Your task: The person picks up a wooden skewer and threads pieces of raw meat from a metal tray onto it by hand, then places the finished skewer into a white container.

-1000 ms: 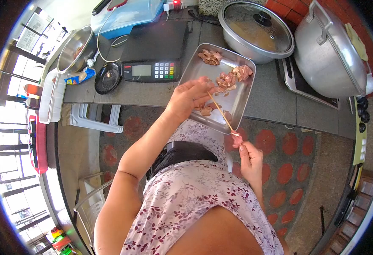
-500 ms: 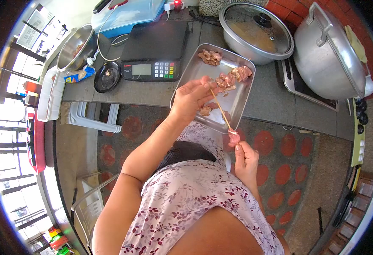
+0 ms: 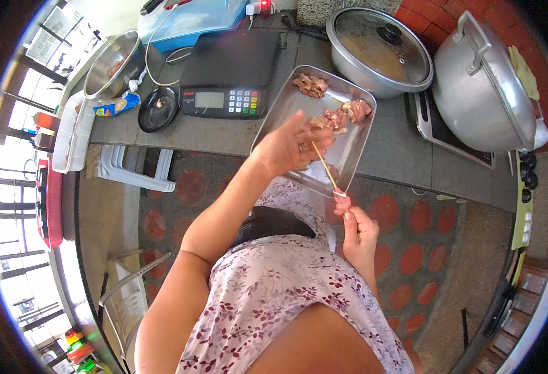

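Observation:
Below the near rim of the metal tray (image 3: 272, 100), my right hand (image 3: 359, 234) pinches a piece of raw meat (image 3: 342, 202) threaded on the lower end of a thin wooden skewer (image 3: 325, 164). The skewer slants up and left over the tray. Its upper end is at the fingers of my left hand (image 3: 286, 148), which are stretched out and spread above the tray's left side. Inside the tray lie a pile of meat pieces (image 3: 310, 85) at the back and more meat (image 3: 354, 111) at the right. My left hand partly covers the meat nearer me.
A kitchen scale (image 3: 227, 75) stands left of the tray, beside a small black dish (image 3: 158, 110) and a steel bowl (image 3: 113, 68). A lidded pot (image 3: 380, 53) and a large aluminium pot (image 3: 486, 87) stand to the right. A white stool (image 3: 138, 169) is under the counter.
My left hand has opened its fingers from the skewer's upper end and spread them. My right hand still holds the meat end in nearly the same place.

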The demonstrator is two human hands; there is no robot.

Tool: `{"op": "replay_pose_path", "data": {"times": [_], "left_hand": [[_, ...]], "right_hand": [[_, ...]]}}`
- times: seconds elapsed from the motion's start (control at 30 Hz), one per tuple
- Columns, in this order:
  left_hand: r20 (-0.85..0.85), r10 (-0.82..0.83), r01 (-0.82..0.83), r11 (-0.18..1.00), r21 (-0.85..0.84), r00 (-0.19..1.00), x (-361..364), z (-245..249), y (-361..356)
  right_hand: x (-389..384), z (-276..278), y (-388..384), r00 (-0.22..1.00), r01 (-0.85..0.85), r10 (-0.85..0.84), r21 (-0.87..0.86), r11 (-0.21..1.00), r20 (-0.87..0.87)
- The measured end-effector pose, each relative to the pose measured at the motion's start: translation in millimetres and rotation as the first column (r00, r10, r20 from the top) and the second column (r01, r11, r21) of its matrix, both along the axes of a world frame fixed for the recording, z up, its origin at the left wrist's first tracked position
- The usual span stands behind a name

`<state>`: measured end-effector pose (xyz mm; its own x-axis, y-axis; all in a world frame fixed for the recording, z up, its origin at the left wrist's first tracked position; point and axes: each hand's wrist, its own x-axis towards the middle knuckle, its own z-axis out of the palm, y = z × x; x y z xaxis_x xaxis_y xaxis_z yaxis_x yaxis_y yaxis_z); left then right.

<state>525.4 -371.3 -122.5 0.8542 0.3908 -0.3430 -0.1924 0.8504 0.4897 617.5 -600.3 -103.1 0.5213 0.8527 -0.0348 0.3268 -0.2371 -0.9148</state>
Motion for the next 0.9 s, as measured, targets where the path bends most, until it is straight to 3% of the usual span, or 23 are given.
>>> {"op": "replay_pose_path", "data": {"times": [0.07,0.13,0.27,0.37,0.43,0.47,0.53,0.57,0.63,0.67,0.73,0.87,0.9], "left_hand": [[-0.037,0.016,-0.013,0.996,0.084,0.999,1.8,1.5,1.3],[-0.082,0.15,-0.141,0.983,0.114,0.985,3.5,1.5,2.3],[-0.04,0.142,-0.134,0.977,0.168,0.989,2.7,-6.4,4.9],[0.025,0.068,-0.069,0.997,0.032,0.997,-2.1,4.1,0.2],[-0.115,0.057,-0.048,0.995,0.082,0.992,-0.9,8.8,-3.5],[-0.106,0.064,-0.055,0.995,0.083,0.992,-2.2,3.4,-0.2],[-0.029,-0.192,0.192,0.981,-0.02,0.981,-6.8,-8.5,8.5],[-0.021,-0.184,0.184,0.983,-0.013,0.983,-7.0,-12.0,10.5],[0.148,-0.359,0.359,0.933,0.024,0.922,-7.4,-9.4,9.7],[0.152,-0.356,0.356,0.934,0.03,0.922,-5.1,-5.9,7.8],[0.264,-0.12,0.157,0.98,-0.121,0.957,1.6,7.6,2.7],[0.322,-0.021,0.08,0.982,-0.17,0.947,-0.7,21.3,2.7],[0.298,-0.035,0.069,0.992,-0.101,0.954,-1.7,20.8,3.1]], "right_hand": [[0.4,-2.5,-1.2,1.0,0.003,-0.003,0.039,0.999,0.006],[1.3,-6.9,-2.1,1.0,0.003,-0.004,0.081,0.997,0.011],[1.0,-16.7,-2.5,0.993,0.009,0.003,0.099,0.995,-0.117],[1.9,-17.2,-2.3,0.99,0.017,-0.003,0.101,0.995,-0.144],[3.3,-16.1,-3.0,0.99,0.011,0.002,0.09,0.996,-0.14],[3.7,-14.7,-3.6,0.994,0.014,-0.004,0.085,0.996,-0.113],[5.0,-13.1,-3.8,0.997,0.005,0.002,0.085,0.996,-0.075],[4.8,-14.2,-3.0,0.995,0.024,-0.012,0.117,0.993,-0.102],[6.0,-17.4,-4.9,0.992,0.04,-0.021,0.153,0.987,-0.125],[7.2,-19.7,-7.0,0.981,0.035,-0.007,0.145,0.989,-0.192],[8.5,-20.8,-8.2,0.967,0.028,0.009,0.139,0.99,-0.254],[6.6,-21.2,-8.4,0.948,0.049,0.007,0.165,0.985,-0.318],[6.3,-21.5,-9.2,0.945,0.057,-0.002,0.16,0.985,-0.327]]}}
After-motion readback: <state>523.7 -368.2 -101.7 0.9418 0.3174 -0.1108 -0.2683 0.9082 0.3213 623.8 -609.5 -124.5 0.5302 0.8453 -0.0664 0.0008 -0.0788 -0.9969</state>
